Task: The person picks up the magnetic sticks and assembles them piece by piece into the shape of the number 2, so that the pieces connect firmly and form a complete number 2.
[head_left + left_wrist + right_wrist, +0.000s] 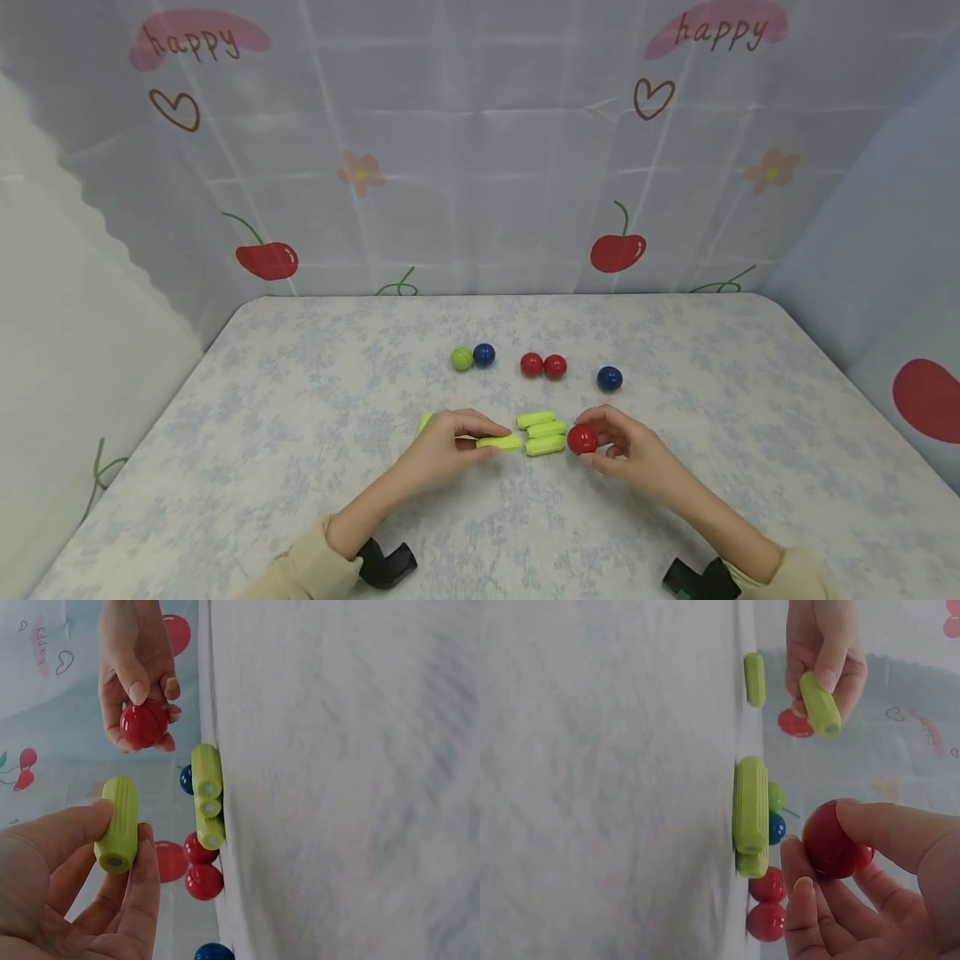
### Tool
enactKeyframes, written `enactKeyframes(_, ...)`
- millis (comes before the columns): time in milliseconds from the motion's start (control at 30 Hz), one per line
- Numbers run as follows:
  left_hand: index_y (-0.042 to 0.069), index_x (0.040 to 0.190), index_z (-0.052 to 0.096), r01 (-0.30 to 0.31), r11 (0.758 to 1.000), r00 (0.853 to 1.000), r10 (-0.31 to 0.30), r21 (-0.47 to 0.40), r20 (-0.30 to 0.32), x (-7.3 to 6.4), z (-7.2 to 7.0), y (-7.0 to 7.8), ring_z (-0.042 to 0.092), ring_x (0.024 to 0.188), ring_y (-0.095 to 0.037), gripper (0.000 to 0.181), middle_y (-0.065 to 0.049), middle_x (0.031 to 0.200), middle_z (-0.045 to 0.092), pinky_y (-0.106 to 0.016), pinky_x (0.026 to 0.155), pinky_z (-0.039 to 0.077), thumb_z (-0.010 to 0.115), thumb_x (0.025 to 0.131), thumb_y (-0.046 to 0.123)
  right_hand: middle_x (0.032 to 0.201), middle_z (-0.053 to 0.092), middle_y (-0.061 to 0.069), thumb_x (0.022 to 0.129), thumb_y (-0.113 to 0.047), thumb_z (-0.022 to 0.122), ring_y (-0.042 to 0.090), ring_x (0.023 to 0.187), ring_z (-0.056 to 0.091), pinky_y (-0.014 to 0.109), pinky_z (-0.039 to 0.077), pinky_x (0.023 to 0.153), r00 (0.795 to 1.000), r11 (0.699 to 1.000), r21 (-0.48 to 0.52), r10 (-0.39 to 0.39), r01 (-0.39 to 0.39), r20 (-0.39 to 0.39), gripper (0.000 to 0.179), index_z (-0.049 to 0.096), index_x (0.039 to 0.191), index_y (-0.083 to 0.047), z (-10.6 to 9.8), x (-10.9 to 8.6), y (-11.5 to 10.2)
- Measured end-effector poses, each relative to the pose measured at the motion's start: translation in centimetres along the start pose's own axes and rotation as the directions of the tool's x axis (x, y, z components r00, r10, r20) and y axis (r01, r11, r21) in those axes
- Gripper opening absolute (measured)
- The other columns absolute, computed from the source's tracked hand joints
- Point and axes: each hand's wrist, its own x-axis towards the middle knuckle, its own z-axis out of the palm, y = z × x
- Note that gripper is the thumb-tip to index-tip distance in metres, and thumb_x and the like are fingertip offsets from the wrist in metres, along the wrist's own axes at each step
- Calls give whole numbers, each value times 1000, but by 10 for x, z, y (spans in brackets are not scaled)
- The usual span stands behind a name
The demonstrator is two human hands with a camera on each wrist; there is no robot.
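Observation:
Between thumb and fingers my left hand (448, 450) pinches a yellow-green ridged rod (118, 825), whose visible end shows a grey metallic disc. My right hand (636, 454) holds a glossy red ball (582, 439) with its thumb and fingers. Three more rods (545, 445) lie side by side on the table between the two hands, just left of the red ball in the head view. Another rod (755, 679) rests on the table beyond the left hand, which hides most of it in the head view.
Farther back on the patterned table (300, 375) are a green ball (462, 359) touching a blue ball (484, 355), two red balls (532, 364) side by side, and a separate blue ball (610, 378). A printed curtain (480, 167) stands behind the table.

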Motion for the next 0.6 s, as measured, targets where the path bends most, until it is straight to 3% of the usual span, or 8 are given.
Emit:
enactKeyframes(200, 3, 104, 71, 8, 1000, 999, -8, 11, 35, -1, 10, 0, 61, 95, -15, 21, -4, 100, 66, -25, 75, 51, 68, 83, -1, 102, 62, 8, 83, -10, 72, 15, 85, 58, 25, 44, 58, 994, 998, 58, 27, -34, 110, 37, 54, 114, 0, 14, -4, -3)
enactKeyframes(433, 7, 102, 72, 53, 999, 997, -53, -1, 60, -3, 20, -4, 62, 91, -10, 20, 2, 97, 68, -25, 74, 51, 70, 83, 3, 99, 63, 3, 82, -13, 73, 15, 81, 57, 25, 44, 59, 987, 997, 57, 49, -59, 150, 35, 57, 112, -4, 24, -6, -4)
enactKeyframes(600, 7, 100, 73, 31, 999, 997, -32, 19, 63, -3, 27, -8, 62, 89, -8, 20, 4, 95, 67, -24, 72, 52, 71, 81, 0, 95, 61, 1, 81, -14, 74, 15, 80, 58, 25, 46, 60, 987, 997, 52, 44, -52, 152, 35, 58, 111, -6, 28, -9, -3)
